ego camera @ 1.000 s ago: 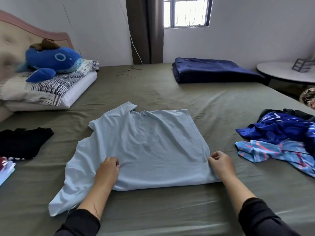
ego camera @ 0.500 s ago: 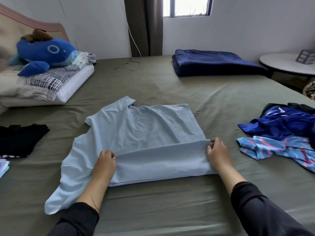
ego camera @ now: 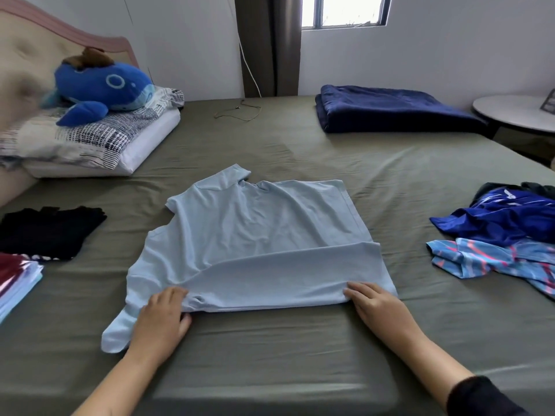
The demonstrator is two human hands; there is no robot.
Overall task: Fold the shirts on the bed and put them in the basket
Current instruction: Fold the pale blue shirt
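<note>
A light blue shirt [ego camera: 255,223] lies spread in the middle of the olive green bed [ego camera: 285,349], collar away from me. Its bottom part is turned up over the body, and the hem runs slanted across the lower third. My left hand [ego camera: 162,316] pinches the left end of the fold, the cloth bunched between fingers and thumb. My right hand [ego camera: 372,301] lies flat at the right end, its straight fingertips touching the fold's edge. One sleeve sticks out near my left wrist. No basket is in view.
Unfolded blue jerseys [ego camera: 504,217] and a striped blue-pink shirt [ego camera: 495,259] lie on the right. A black shirt [ego camera: 45,229] and a folded stack [ego camera: 15,277] sit on the left. Behind are pillows [ego camera: 90,139] with a blue whale plush [ego camera: 102,85], a navy blanket [ego camera: 390,109] and a round table [ego camera: 516,112].
Both hands lifted the shirt's bottom hem and laid it forward over the body. They then drew back toward me to the new fold line.
</note>
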